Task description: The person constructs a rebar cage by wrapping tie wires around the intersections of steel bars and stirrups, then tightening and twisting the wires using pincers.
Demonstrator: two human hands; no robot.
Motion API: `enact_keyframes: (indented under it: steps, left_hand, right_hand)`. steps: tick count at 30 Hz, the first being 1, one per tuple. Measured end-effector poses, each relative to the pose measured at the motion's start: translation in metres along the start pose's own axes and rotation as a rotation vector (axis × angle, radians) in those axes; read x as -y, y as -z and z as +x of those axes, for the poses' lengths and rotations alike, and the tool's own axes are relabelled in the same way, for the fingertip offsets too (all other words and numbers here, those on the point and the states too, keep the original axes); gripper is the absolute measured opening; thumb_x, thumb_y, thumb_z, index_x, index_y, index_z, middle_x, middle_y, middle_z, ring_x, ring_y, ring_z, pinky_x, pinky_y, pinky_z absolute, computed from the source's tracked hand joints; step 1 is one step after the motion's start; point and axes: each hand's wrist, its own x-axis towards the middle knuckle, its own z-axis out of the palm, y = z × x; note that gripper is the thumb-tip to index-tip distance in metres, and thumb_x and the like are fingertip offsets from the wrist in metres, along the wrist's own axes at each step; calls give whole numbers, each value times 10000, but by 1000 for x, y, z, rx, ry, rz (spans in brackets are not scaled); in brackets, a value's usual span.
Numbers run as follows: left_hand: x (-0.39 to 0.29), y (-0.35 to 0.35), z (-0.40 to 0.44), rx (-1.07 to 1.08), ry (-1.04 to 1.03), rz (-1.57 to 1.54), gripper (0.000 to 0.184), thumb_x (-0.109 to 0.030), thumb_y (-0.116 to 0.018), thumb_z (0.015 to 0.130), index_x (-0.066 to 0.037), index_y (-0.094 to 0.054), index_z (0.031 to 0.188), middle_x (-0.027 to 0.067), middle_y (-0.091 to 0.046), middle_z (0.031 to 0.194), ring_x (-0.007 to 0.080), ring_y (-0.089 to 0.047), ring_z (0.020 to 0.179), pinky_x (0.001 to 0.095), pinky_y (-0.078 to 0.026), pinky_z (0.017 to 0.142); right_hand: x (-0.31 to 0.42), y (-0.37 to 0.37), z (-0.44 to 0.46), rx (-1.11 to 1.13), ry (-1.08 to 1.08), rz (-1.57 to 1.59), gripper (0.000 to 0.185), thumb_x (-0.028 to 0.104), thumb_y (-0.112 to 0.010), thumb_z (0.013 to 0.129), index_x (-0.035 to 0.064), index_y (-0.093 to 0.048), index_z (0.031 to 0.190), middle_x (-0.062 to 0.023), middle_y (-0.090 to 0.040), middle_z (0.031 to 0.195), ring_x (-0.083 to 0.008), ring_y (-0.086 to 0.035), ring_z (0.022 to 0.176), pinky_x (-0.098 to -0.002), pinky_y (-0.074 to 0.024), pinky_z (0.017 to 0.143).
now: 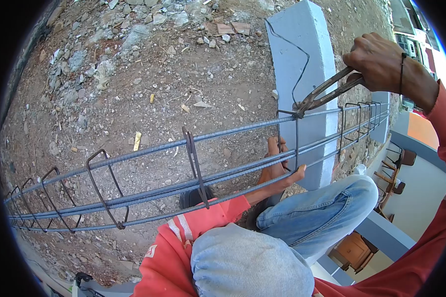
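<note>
A long rebar cage [153,194] of ribbed bars crosses the view, with square stirrups spaced along it. My right hand [376,62] grips the handles of a pair of end-cutting pincers [327,92]. Their jaws close in on the joint where the top bar meets a stirrup [297,141]. From that joint a thin dark tie wire [307,62] rises in a loose curve. My left hand [282,161] reaches under the cage, its fingers and thumb closed around the lower part of the same stirrup. Part of the palm is hidden by the bars.
A pale blue-grey concrete beam [302,44] lies under the cage. Rubble and stones [153,37] cover the ground. My bent knee in jeans [327,213] is close to the bars. Wooden chairs [391,180] stand at the right.
</note>
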Motion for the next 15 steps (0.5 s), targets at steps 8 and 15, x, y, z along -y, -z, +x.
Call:
enact_keyframes:
  steps: [8, 15]
  left_hand:
    - [3, 0, -3, -15, -22, 9, 788, -274, -855, 710, -19, -327, 1236, 9, -411, 799, 99, -454, 662, 273, -397, 542]
    - [-3, 0, -3, -7, 5, 8, 785, -280, -857, 710, -13, -335, 1234, 16, -419, 804, 106, -457, 668, 282, -398, 541]
  right_hand:
    - [-2, 27, 19, 939, -369, 568, 313, 313, -883, 787, 24, -762, 793, -115, -716, 682, -229, -753, 725, -409, -611, 696]
    - [21, 58, 19, 692, -111, 65, 435, 93, -867, 646, 13, -746, 1056, -155, -751, 829, -295, -754, 760, -375, -611, 682]
